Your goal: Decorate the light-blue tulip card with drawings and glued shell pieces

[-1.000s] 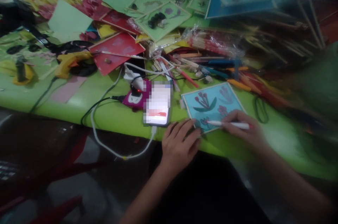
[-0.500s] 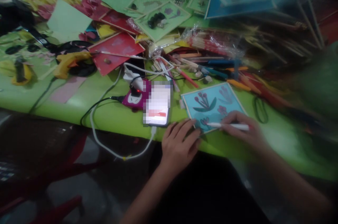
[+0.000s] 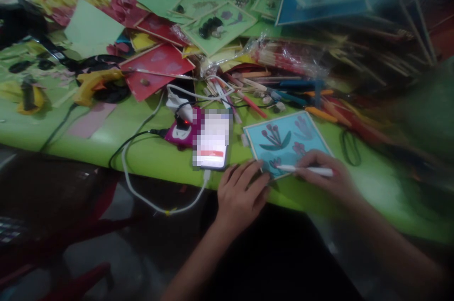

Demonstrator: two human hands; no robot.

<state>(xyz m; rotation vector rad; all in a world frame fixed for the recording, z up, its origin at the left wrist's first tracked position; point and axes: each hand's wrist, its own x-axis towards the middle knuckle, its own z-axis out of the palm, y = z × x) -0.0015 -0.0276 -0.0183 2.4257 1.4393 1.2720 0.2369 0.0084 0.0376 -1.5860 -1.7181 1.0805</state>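
Observation:
A light blue card (image 3: pixel 266 135) with pale edging and flower shapes lies at the table's front edge. My right hand (image 3: pixel 324 173) is closed on a white pen (image 3: pixel 314 170), whose tip meets a small flower near the card's lower left. Fingers spread, my left hand (image 3: pixel 243 192) lies flat at the card's lower left corner and holds nothing. To the left of the card, a phone (image 3: pixel 212 142) with a lit screen rests beside a magenta power strip (image 3: pixel 168 133). A white cable (image 3: pixel 126 168) runs from the phone's lower end.
A yellow glue gun (image 3: pixel 94 85) lies on the left of the green table (image 3: pixel 142 161). Behind the phone are a red card (image 3: pixel 159 62), a green card (image 3: pixel 234 33) with dark stones, and scattered sticks and pens. A black loop (image 3: pixel 350 147) lies right of the blue card.
The pen and my right hand have shifted very slightly left over the small flower. My left hand stays in place.

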